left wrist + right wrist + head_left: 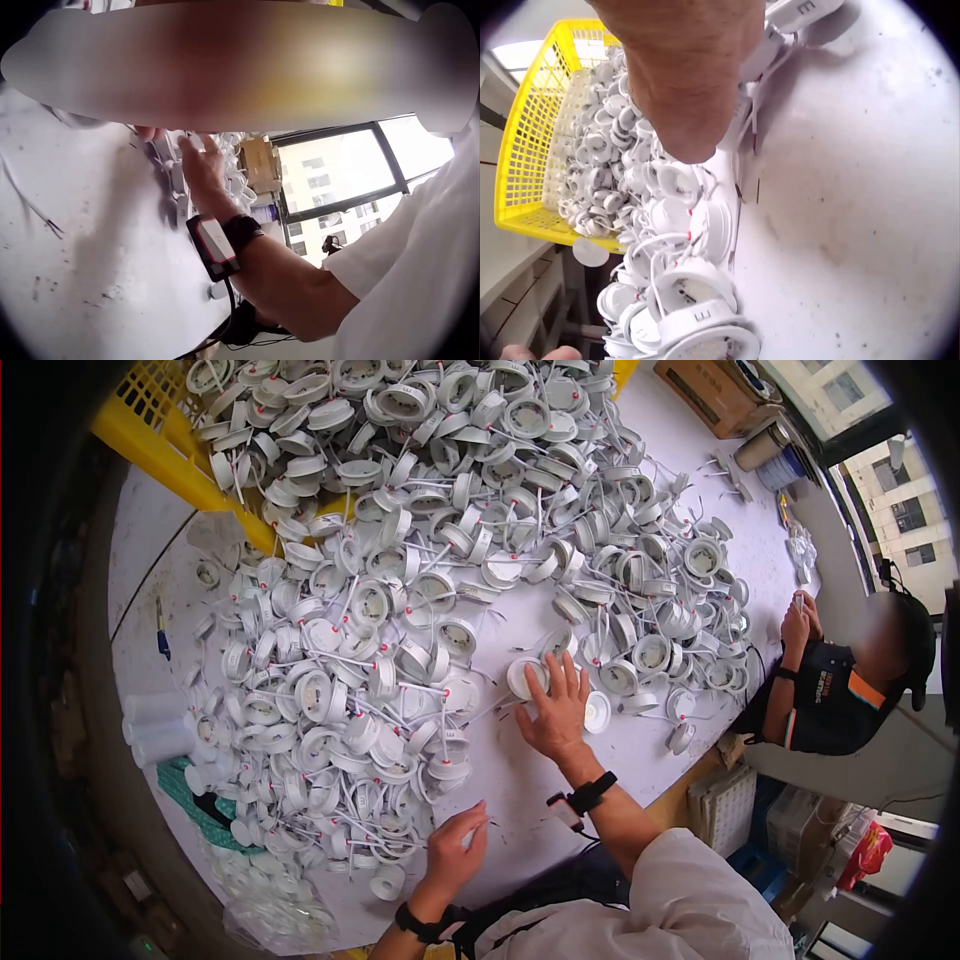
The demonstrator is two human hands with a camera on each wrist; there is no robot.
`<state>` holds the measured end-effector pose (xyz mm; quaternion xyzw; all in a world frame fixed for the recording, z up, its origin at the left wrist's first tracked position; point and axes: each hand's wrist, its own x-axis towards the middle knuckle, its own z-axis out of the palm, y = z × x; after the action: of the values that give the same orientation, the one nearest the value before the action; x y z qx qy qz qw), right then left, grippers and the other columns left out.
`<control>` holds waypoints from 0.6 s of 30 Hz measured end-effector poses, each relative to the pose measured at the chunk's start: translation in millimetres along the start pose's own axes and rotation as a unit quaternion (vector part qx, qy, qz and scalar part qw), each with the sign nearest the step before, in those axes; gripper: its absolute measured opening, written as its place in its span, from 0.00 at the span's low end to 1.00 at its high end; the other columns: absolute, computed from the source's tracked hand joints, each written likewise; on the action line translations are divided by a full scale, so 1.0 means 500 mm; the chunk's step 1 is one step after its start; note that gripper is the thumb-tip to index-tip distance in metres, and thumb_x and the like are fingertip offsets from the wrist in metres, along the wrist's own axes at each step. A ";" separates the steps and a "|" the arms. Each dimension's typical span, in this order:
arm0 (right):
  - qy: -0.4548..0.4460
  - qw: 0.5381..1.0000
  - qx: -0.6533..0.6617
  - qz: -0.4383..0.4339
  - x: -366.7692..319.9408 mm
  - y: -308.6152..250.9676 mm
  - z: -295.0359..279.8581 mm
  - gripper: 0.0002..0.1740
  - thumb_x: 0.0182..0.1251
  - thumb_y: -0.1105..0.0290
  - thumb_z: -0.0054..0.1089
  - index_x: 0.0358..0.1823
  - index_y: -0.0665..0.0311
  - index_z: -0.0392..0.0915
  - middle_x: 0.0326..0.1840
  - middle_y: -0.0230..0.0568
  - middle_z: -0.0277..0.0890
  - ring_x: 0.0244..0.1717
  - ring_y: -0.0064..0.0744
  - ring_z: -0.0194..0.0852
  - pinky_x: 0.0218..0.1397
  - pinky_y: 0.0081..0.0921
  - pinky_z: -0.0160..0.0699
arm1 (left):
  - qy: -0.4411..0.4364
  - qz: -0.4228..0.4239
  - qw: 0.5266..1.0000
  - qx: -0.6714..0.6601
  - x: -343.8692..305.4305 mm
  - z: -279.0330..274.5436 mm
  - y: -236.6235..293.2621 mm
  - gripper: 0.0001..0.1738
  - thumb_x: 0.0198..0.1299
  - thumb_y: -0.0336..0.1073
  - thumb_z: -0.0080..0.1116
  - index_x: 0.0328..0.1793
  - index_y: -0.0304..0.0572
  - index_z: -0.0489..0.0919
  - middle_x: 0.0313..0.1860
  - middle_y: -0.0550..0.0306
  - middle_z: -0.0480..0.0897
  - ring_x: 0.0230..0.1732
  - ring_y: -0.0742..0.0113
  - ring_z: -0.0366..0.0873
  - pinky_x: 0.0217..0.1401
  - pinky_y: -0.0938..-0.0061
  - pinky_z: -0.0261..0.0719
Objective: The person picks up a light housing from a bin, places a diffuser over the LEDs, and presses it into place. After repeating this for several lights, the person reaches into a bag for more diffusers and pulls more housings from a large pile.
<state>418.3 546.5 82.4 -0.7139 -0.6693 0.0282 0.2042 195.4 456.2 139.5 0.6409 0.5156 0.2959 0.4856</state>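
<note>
My right hand [555, 710] reaches over the table with its fingers spread. Its fingertips lie at a round white lamp housing [518, 682], and a second housing [597, 712] sits just beside the hand on the right. In the right wrist view the same hand [694, 82] covers part of the pile. Nearer the table's front edge is my left hand [458, 850], loosely bent with nothing in it. To its left spreads a heap of similar lamp housings [320, 695] with short white wires and red connectors.
A yellow perforated basket [517, 161] spills more lamp housings at the back left. Clear plastic bags [275, 900] lie at the front left, near a green cloth [190, 800]. Another person [840, 690] is at the table's right side. A cardboard box [715, 395] stands far back.
</note>
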 end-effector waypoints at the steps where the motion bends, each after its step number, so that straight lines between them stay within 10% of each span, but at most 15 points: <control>1: 0.007 1.000 0.012 -0.001 0.000 0.014 -0.005 0.34 0.46 0.66 0.66 0.60 0.56 0.69 0.62 0.49 0.63 0.65 0.54 0.57 0.65 0.51 0.54 | -0.029 -0.045 0.998 -0.014 0.012 0.020 0.006 0.11 0.52 0.26 0.60 0.42 0.36 0.78 0.44 0.45 0.82 0.44 0.53 0.82 0.45 0.69 0.80; 5: 0.065 0.982 0.111 0.138 0.024 0.075 -0.023 0.35 0.50 0.60 0.66 0.60 0.64 0.67 0.52 0.53 0.70 0.50 0.52 0.73 0.48 0.40 0.75 | -0.022 -0.112 0.993 -0.028 0.097 0.134 -0.022 0.24 0.52 0.27 0.61 0.56 0.32 0.69 0.48 0.42 0.80 0.39 0.61 0.83 0.41 0.74 0.80; 12: -0.102 0.955 0.074 0.268 0.127 0.114 0.013 0.27 0.59 0.60 0.55 0.57 0.67 0.67 0.43 0.58 0.76 0.41 0.58 0.76 0.44 0.46 0.75 | 0.037 -0.297 0.947 -0.120 0.275 0.237 -0.038 0.47 0.49 0.34 0.67 0.69 0.33 0.48 0.49 0.33 0.77 0.40 0.58 0.82 0.43 0.71 0.80; 18: -0.041 0.965 0.102 0.240 0.143 0.120 -0.048 0.24 0.61 0.66 0.51 0.58 0.66 0.68 0.37 0.59 0.77 0.36 0.54 0.78 0.41 0.45 0.76 | 0.071 -0.242 0.966 -0.054 0.313 0.279 -0.031 0.50 0.46 0.35 0.70 0.69 0.34 0.48 0.39 0.40 0.82 0.36 0.57 0.82 0.44 0.68 0.79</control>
<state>489.8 608.2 101.1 -0.8269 -0.4801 0.1742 0.2354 358.3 560.1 56.8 0.4475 0.6719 0.2420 0.5383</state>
